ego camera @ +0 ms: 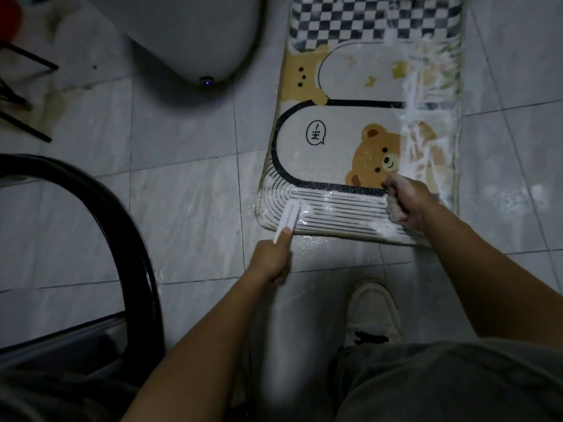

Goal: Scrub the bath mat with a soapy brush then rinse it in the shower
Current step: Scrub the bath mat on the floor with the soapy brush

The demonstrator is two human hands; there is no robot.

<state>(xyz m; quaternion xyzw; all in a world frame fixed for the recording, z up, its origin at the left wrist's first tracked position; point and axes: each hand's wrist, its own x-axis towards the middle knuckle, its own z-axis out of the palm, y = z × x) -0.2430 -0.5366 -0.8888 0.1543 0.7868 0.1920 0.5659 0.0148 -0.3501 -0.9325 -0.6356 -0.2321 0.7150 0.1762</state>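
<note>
1. The left hand (pixel 272 260) is closed round the white handle of the brush (pixel 291 213), with the thumb laid along the top. The brush head points toward 1 o'clock from the hand and rests on the striped near-left corner of the bath mat (pixel 344 138).
2. The right hand (pixel 406 201), at 3 o'clock from the brush, sits on the mat with soapy fingers curled under, just below the printed bear's chin. I cannot tell whether it pinches the mat or only presses it down.
3. The mat lies flat on the tiled floor (pixel 189 190) and runs from the hands toward 12 o'clock. Stripes are nearest, then bears and a "Hi~" bubble, with a checkered end farthest away.
4. White foam (pixel 417 95) streaks the mat's 3 o'clock edge and the striped strip between the hands.
5. A white shoe (pixel 371 312) stands on the floor at 6 o'clock from the right hand, just clear of the mat.
6. A toilet (pixel 195 35) sits at 11 o'clock from the mat, apart from it.
7. A black curved rim (pixel 122 226) arcs at 9 o'clock from the left hand, and black metal legs (pixel 27 86) stand at the frame's 10 o'clock edge.
</note>
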